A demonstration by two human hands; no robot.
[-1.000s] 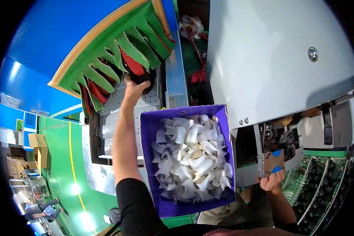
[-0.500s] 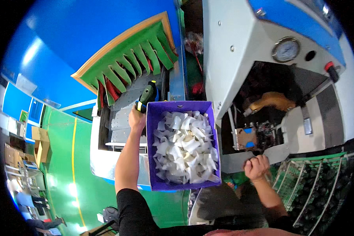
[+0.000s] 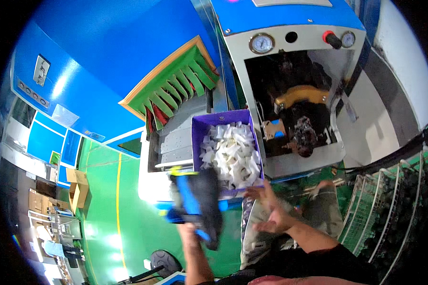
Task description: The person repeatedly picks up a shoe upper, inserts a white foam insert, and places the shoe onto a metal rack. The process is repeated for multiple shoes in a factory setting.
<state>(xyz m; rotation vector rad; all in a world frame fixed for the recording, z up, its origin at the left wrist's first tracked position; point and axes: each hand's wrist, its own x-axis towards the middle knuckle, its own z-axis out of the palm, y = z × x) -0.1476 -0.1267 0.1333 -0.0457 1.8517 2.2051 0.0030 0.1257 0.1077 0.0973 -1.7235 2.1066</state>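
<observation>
Left hand (image 3: pixel 190 237): holds black-blue shoe (image 3: pixel 199 204) near purple box (image 3: pixel 198 122)
Right hand (image 3: pixel 274 209): spread wide, beside box
Gauge (image 3: pixel 262 43): marked dial, beyond box

Left hand (image 3: pixel 189 232) gripping | left forearm (image 3: pixel 198 266) near-vertical | right hand (image 3: pixel 277 214) open | right forearm (image 3: pixel 314 237) slanted

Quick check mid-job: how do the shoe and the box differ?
The shoe is mostly black with blue and yellow parts; the box is purple.
The shoe is gripped in the left hand; the box is not, and it holds many white pieces.
The shoe looks motion-blurred; the box looks sharper.
</observation>
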